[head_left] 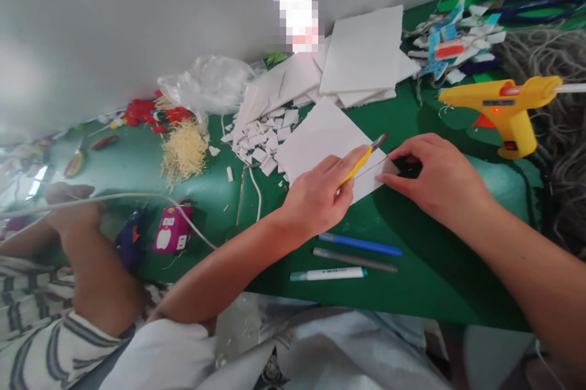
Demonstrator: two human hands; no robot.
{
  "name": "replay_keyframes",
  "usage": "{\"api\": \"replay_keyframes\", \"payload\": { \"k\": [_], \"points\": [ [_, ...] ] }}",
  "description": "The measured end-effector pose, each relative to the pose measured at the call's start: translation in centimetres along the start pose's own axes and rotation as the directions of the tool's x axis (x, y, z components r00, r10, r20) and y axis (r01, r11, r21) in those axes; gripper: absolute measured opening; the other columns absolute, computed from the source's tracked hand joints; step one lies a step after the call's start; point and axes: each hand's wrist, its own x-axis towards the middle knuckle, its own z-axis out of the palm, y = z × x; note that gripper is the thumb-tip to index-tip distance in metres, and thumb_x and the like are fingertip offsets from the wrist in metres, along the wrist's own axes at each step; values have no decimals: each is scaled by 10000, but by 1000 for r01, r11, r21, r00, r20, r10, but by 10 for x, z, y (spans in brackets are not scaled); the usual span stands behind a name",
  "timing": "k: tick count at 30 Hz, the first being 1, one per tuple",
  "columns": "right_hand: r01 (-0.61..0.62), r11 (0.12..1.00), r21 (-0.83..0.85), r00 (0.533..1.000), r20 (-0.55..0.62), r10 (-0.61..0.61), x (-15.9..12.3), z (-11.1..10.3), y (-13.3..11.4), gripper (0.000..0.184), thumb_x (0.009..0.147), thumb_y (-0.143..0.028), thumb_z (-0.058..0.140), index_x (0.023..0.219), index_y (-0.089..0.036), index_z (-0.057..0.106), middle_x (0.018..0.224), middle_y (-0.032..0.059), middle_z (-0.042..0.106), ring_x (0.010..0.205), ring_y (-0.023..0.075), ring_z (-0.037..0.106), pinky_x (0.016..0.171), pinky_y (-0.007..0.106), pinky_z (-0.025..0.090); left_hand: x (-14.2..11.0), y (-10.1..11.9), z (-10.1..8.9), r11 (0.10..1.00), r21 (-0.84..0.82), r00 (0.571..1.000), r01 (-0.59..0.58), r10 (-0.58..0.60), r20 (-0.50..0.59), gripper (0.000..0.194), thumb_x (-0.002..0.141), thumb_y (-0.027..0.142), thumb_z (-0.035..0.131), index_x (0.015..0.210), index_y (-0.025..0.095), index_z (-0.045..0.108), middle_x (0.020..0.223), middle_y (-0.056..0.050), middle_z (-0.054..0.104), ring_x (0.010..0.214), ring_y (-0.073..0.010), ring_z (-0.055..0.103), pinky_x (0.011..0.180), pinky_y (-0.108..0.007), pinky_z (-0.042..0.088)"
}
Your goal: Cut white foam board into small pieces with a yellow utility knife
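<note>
My left hand (319, 196) is wrapped around a yellow craft knife (358, 166), its blade pointing up and to the right over a white foam board (326, 137). The board lies flat on the green table, partly covered by that hand. At the board's right corner, my right hand (442, 173) pinches the end of a narrow white strip (365, 185) between thumb and fingers. A thin dark line runs between strip and board; whether they are fully apart I cannot tell. Small white foam offcuts (270, 140) lie just left of the board.
A yellow hot glue gun (508, 106) stands at right, its red light lit. White boards (364, 51) are stacked behind. Three markers, one blue (361, 245), lie in front. A purple box (173, 229), a cable (137, 196) and another person's arm (94, 243) are at left.
</note>
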Motion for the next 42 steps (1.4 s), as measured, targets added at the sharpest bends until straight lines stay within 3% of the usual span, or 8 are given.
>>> {"api": "replay_keyframes", "payload": {
  "k": [5,10,14,20,24,30,35,42],
  "points": [
    [-219,950,225,971,142,190,2,-2,-10,201,729,-425,708,833,-252,707,779,32,705,685,207,623,653,378,507,-4,-12,16,994,-94,990,-63,50,-135,509,1029,172,430,1531,191,511,1151,-89,763,961,-167,697,882,-290,589],
    [51,992,-111,998,33,-48,-7,0,-9,411,713,-570,768,953,-236,762,965,92,727,833,275,646,747,454,525,-6,-18,18,985,-90,948,-150,117,-297,432,1073,231,425,1484,169,542,1227,-118,769,1012,-172,727,958,-311,589],
    [183,944,-273,983,34,-181,-15,4,-9,342,805,-508,724,984,-225,795,1104,131,730,971,319,667,843,498,529,-7,-22,20,979,-173,934,-108,41,-354,440,1098,322,417,1511,204,510,1384,-126,717,982,-153,746,900,-287,618],
    [-32,977,212,988,154,-1,-13,1,-21,214,783,-443,731,902,-270,778,903,44,791,786,242,711,712,407,569,-6,-27,25,954,-300,940,-23,-82,-332,500,1101,404,385,1556,211,463,1439,-144,678,953,-161,748,821,-291,637],
    [-255,859,445,949,288,132,-14,-2,-31,303,721,-428,788,983,-277,805,776,12,785,621,190,675,566,342,545,-5,-29,26,932,-357,911,-65,-91,-403,506,1098,423,402,1562,229,457,1483,-144,647,938,-170,755,850,-329,648],
    [-327,614,718,945,239,223,-14,1,-38,325,638,-361,868,939,-262,797,885,11,816,801,198,756,790,374,640,-9,-15,3,961,-193,883,-199,90,-461,426,1087,257,469,1509,240,526,1434,-97,703,924,-147,759,896,-304,636],
    [-270,589,762,957,145,251,-11,0,-35,323,657,-300,853,973,-275,798,951,12,822,908,222,765,906,427,632,-16,0,-27,982,64,918,-180,191,-347,415,1052,163,476,1442,203,611,1316,-84,771,1002,-166,743,950,-309,614],
    [-245,623,743,961,100,259,-9,2,-30,237,702,-320,816,937,-295,803,969,18,811,924,246,755,910,466,630,-26,10,-38,993,87,994,-79,85,-71,486,1021,145,433,1475,201,595,1191,-51,791,983,-151,743,898,-283,628]
  ]
}}
